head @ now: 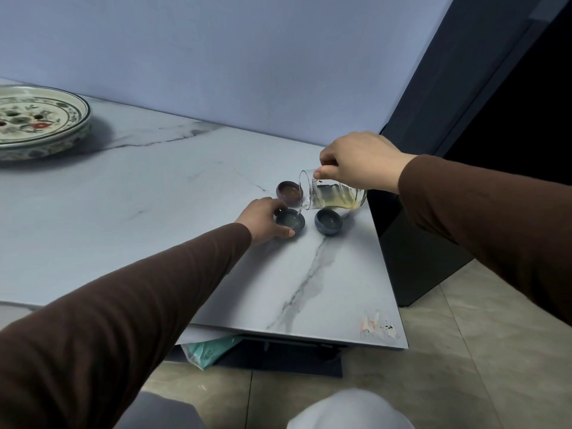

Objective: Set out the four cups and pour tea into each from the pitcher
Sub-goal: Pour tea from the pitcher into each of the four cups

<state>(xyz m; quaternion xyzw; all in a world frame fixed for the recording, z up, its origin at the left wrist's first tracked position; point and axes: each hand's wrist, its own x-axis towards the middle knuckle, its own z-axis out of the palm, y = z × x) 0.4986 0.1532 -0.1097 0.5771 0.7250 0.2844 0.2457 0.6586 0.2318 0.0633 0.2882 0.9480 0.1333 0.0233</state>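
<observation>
Head view, from left to right: a painted plate (40,119) sits at the far left of the marble worktop (154,212). The left hand (263,221) has its grip curled partly around a dark blue cup (290,223), thumb and fingers touching its sides. Just beyond stands a brown cup (289,191). The right hand (359,162) has its grip closed on a glass pitcher (334,195), tipped leftward, a thin stream of yellowish tea falling into the held cup. Another blue cup (328,222) sits below the pitcher, near the worktop's right edge.
</observation>
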